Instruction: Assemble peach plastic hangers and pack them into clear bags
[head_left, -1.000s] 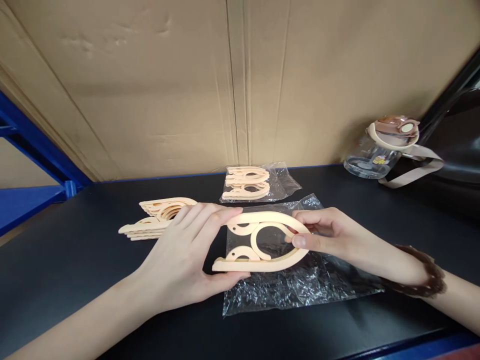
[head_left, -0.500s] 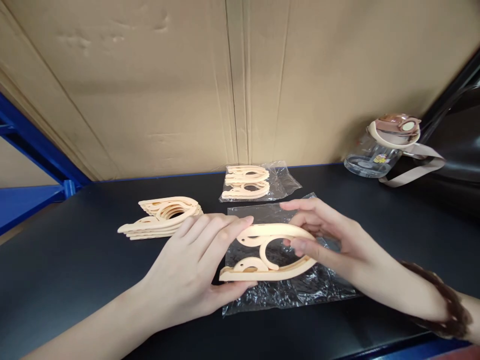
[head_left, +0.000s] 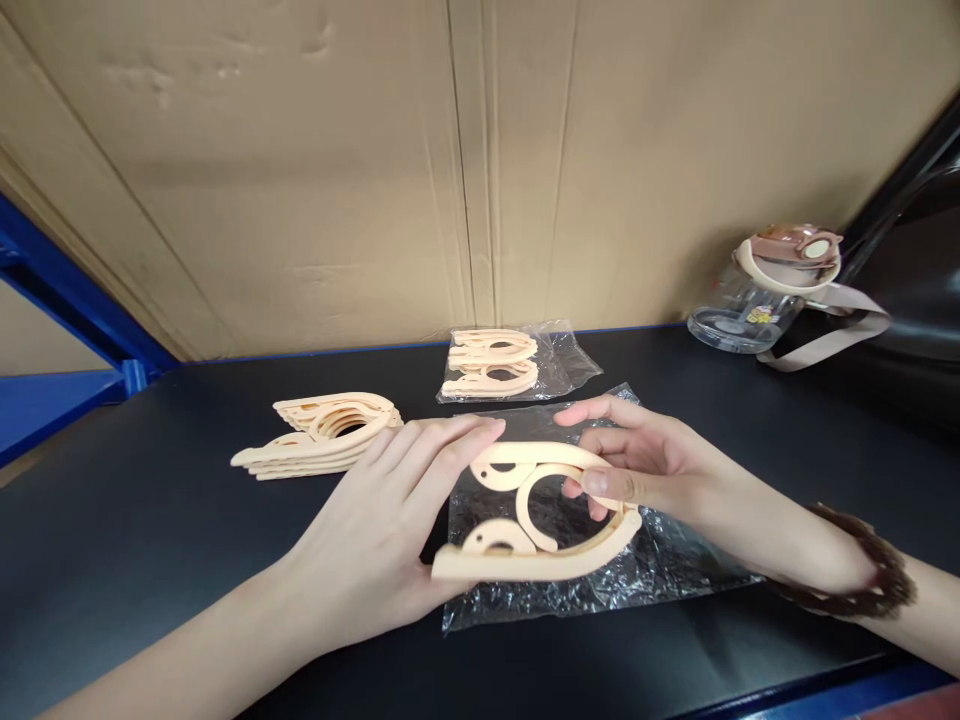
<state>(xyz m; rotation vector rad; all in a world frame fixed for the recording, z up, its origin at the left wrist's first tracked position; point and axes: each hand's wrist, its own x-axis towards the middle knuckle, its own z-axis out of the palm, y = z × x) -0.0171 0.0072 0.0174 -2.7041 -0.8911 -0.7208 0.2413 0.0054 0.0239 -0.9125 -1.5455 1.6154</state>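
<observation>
A cream plastic folding hanger is held between my two hands above a clear plastic bag. My right hand pinches its curved right end between thumb and fingers. At the left end, my left hand grips it, fingertips at the upper arm and the thumb hidden behind the lower arm. The two arms are spread slightly, with the round hook between them. Beside my left hand lies a stack of folding hangers, partly covered by the fingers.
Behind the hands lies a clear bag of folding hangers. A transparent bottle with a brown lid and strap tilts at the back right. Cardboard walls the back of the black table; a blue metal frame stands left.
The hanger's lower arm has swung down and the gap between its arms has widened. My left thumb has gone out of sight behind it. The right hand has shifted slightly left.
</observation>
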